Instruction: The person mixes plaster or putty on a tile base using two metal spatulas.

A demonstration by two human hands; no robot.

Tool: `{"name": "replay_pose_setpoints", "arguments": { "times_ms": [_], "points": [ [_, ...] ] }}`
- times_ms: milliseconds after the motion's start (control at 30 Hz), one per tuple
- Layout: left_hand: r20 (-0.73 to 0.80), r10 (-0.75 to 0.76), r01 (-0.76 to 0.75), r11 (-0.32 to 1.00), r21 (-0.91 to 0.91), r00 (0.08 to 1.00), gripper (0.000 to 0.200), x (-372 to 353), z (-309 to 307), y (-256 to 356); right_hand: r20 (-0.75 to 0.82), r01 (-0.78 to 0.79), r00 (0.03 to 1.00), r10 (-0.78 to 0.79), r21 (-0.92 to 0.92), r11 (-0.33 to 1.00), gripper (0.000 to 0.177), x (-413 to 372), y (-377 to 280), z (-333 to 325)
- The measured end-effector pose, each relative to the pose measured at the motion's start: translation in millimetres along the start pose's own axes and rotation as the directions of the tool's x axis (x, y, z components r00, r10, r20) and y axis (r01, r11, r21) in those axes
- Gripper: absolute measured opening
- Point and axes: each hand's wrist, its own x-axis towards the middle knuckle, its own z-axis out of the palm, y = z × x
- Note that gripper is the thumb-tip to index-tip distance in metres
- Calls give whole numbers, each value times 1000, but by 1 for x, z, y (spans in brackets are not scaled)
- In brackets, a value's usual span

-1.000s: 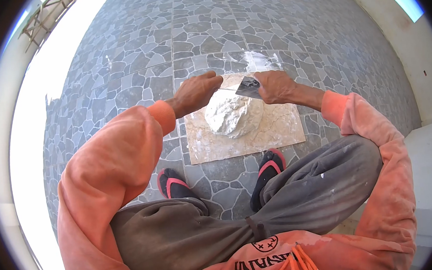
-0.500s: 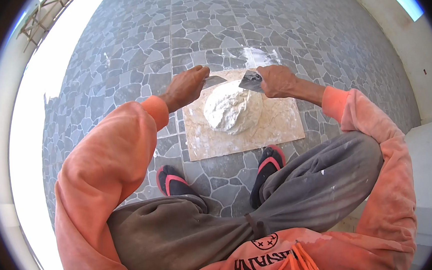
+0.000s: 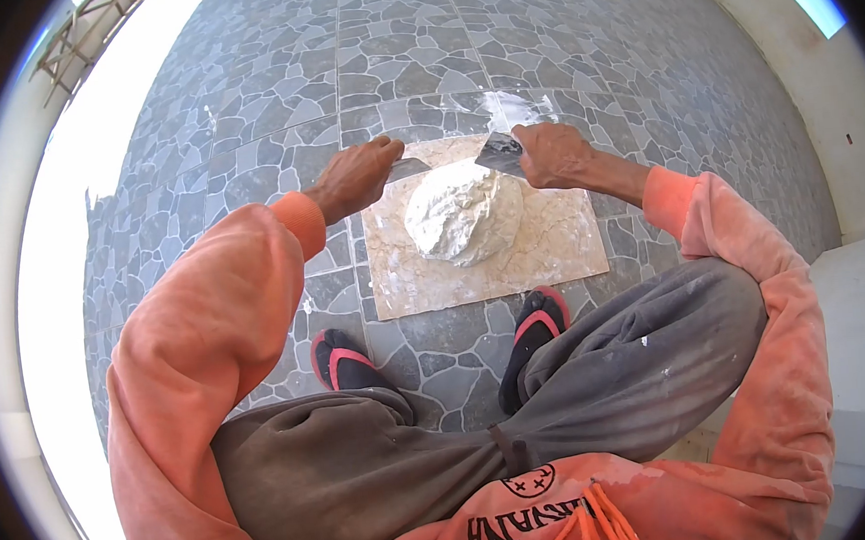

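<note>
A mound of white putty (image 3: 463, 215) sits on a beige, marble-patterned tile (image 3: 404, 287) on the floor in front of me. My left hand (image 3: 360, 176) is closed around a putty knife, whose thin metal blade (image 3: 407, 168) points right, close to the far left side of the mound. On the other side, my right hand (image 3: 557, 155) grips a second putty knife; its dark, smeared blade (image 3: 500, 153) reaches left over the mound's far right edge. Both handles are hidden in my fingers.
Grey stone-patterned floor (image 3: 406, 41) surrounds the tile, with a white smear (image 3: 520, 109) just beyond it. My feet in red-strapped sandals (image 3: 347, 360) are close to the tile's near edge. A pale wall (image 3: 776, 95) rises at the right.
My left hand and its putty knife have shifted a little to the left. My right hand has moved slightly up and left, its blade still by the mound's far edge.
</note>
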Motion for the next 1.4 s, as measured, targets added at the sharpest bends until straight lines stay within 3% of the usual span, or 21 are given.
{"name": "replay_pose_setpoints", "arguments": {
  "times_ms": [1400],
  "points": [
    [8, -33, 33, 999, 27, 999, 10, -1, 1, -8, -30, 12, 999, -11, 41, 999, 36, 0, 0, 3]
  ]
}}
